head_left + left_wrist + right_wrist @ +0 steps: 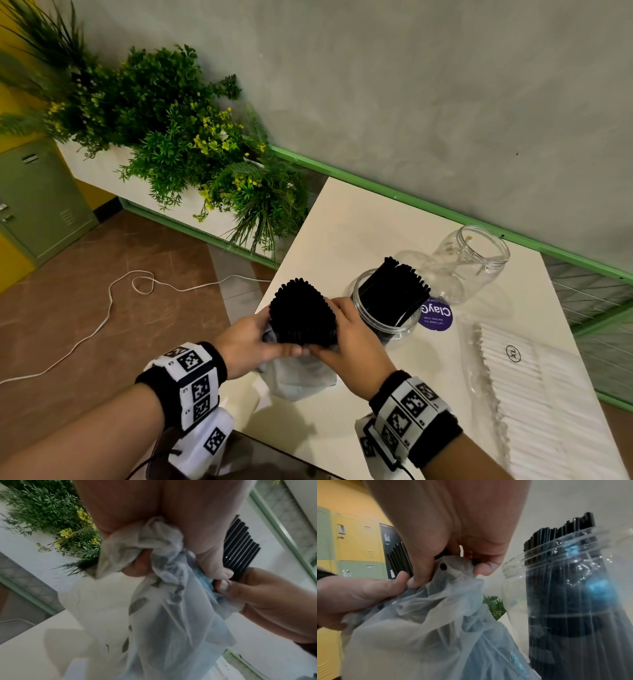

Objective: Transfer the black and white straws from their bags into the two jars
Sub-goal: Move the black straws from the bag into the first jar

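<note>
A thick bundle of black straws stands up out of a thin clear plastic bag that is pushed down around its lower end. My left hand grips the bunched bag against the bundle's left side. Its thumb lies by the straws. On the right side, my right hand curls round the bundle at the bag's mouth. Just right of the hands a clear jar holds black straws. Behind it is an empty clear jar. White straws lie in their bag.
A round purple sticker lies on the white table between the jars. The table's left edge drops to a tiled floor with a white cable. Plants stand in a planter at the far left, under a grey wall.
</note>
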